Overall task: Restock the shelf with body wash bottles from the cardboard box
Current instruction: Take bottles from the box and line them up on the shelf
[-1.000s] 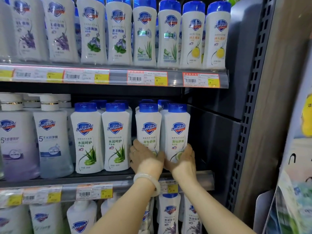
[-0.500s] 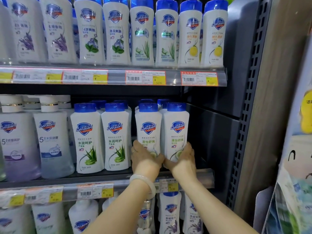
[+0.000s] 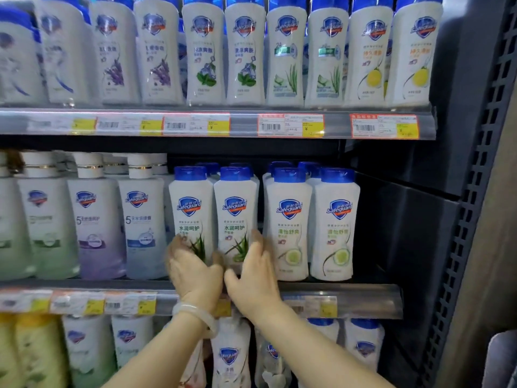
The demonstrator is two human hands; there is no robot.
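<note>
Reaching up to the middle shelf [image 3: 349,296], you have both hands at the two aloe body wash bottles [image 3: 235,217]. Your left hand [image 3: 195,275], fingers spread, lies against the left bottle's base; your right hand [image 3: 256,278], also spread, cups the right bottle's side. Neither clamps. Two cucumber bottles [image 3: 289,225] stand just beside.

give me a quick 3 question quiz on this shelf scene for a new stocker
1. True or false: both hands are on the aloe bottles on the middle shelf.
2. Which wrist wears the bracelet? A) left B) right
3. Fill in: the caps of the cucumber bottles are ____.

Key
1. True: the left hand and right hand flank the two aloe bottles on the middle shelf.
2. A: the bracelet is on the left wrist.
3. Blue: see the cucumber bottles.
</note>
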